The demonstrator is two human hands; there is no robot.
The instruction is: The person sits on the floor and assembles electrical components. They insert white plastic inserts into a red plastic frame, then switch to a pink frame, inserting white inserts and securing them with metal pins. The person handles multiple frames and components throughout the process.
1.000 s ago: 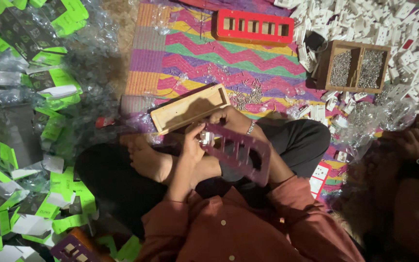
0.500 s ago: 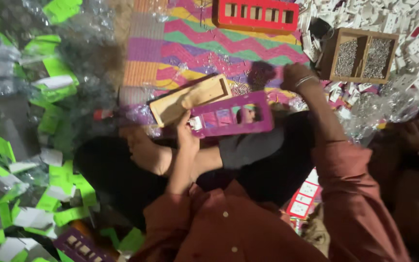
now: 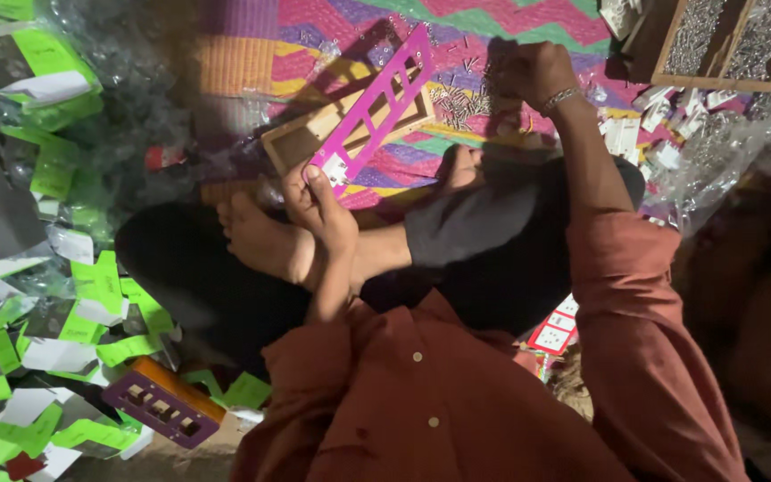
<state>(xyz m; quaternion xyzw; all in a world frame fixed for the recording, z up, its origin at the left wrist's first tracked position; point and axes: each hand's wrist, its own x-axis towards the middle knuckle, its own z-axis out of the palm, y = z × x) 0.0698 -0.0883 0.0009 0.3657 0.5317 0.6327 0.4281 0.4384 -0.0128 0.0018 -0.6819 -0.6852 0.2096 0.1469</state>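
A floor workshop for hand assembly: a woven mat (image 3: 252,54), loose screws (image 3: 457,98), a compartmented wooden box (image 3: 716,40), heaped green-and-clear wrappers (image 3: 37,178).

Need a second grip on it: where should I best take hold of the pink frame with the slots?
Probably the free upper end of the pink frame, coming from the right. It tilts up over the wooden tray, the left hand already pinches its lower end, and its long edges are bare there. The right hand is nearest.

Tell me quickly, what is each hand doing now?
Left hand: closed, holding the pink frame.
Right hand: closed over the small screws; contents cannot be told.
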